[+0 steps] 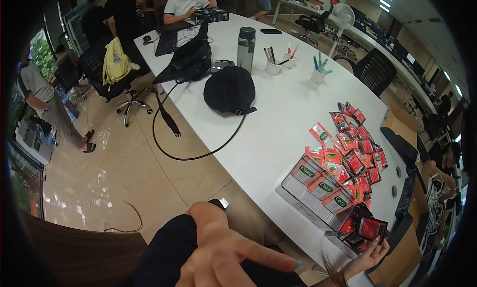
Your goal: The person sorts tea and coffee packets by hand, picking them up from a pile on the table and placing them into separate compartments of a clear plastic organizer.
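My right hand (373, 255) is closed on a red and black sachet (372, 229), its fingertips at the lower edge. Other dark sachets (350, 226) lie right beside it, at the end of a clear plastic organizer box (298, 201). Pale red packets (324, 188) marked "Cozy" stand in rows in that box. Behind it spreads a loose pile of red and black sachets (354, 161). Close to the camera, my left hand (226, 257) holds nothing visible, one finger stretched to the right; its other fingers are partly cut off by the frame.
On the white table (283, 118) stand a dark bottle (246, 49), cups of pens (272, 67), a black cap (229, 91) and a black bag (189, 61). A black cable (171, 157) hangs off the edge. Opened cardboard boxes (401, 259) border the right side. A person (181, 7) sits opposite.
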`<move>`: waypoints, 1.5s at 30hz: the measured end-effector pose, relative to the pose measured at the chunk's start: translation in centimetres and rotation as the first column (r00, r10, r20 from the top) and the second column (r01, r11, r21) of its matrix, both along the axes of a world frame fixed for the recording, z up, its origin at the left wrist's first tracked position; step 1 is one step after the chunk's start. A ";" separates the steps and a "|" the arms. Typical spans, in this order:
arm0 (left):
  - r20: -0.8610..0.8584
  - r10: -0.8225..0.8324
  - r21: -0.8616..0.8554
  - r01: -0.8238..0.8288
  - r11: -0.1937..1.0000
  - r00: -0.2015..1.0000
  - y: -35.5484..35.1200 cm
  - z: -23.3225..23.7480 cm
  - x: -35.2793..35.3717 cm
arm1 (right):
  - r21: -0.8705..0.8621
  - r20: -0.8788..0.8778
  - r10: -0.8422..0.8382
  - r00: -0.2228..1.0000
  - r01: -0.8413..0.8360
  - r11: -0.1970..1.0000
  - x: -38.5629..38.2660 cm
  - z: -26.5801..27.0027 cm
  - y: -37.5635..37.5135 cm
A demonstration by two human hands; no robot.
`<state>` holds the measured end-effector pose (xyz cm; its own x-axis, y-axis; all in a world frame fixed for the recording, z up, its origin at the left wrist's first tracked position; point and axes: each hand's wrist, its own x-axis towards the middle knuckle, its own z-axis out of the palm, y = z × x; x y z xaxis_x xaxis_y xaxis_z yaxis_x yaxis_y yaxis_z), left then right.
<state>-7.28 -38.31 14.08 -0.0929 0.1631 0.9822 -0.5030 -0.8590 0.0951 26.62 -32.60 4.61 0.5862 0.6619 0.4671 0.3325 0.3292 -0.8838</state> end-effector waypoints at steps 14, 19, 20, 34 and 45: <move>-0.686 0.472 -0.339 -0.817 0.466 0.554 9.3 -14.0 2.6 | 0.058 -0.023 -0.004 1.000 0.006 0.998 -1.0 0.5 1.3; -0.736 0.483 -0.259 -0.856 0.447 0.475 9.4 -14.0 3.2 | -0.012 -0.082 0.015 0.997 -0.016 1.000 0.0 -2.0 2.2; -0.746 0.484 -0.243 -0.864 0.441 0.457 9.4 -14.0 3.3 | -0.035 -0.109 0.018 0.994 -0.022 0.999 0.4 -2.6 2.5; -0.724 0.590 -0.084 -0.895 0.439 0.357 8.7 -14.2 2.8 | 0.051 -0.178 0.420 0.890 -0.417 0.907 -10.4 -2.4 1.2; -0.603 0.453 -0.316 -0.719 0.620 0.656 8.1 -11.2 2.4 | -0.023 0.010 0.664 0.747 -0.664 0.747 -13.9 -2.4 0.1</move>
